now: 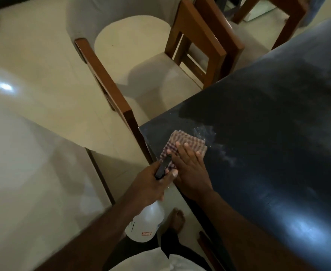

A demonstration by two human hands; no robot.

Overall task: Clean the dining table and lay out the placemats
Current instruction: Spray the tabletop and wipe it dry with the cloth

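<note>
The right grip (190,169) lies flat, fingers straight, on a checked cloth (190,139) near the corner of the dark surface (268,163). A patch of pale wet speckles (205,132) shows just beyond the cloth. The left grip (153,184) curls round the black trigger head of a white spray bottle (147,222), just beside the right grip at the surface's edge. A cushioned wooden chair (125,55) stands on the floor past the corner.

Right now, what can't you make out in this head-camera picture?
Spray bottle label: too small and blurred to read, head view.
Its trigger: covered by the left hand.
Cloth: near part hidden under the right hand.
Table: cut off by the right edge.
</note>
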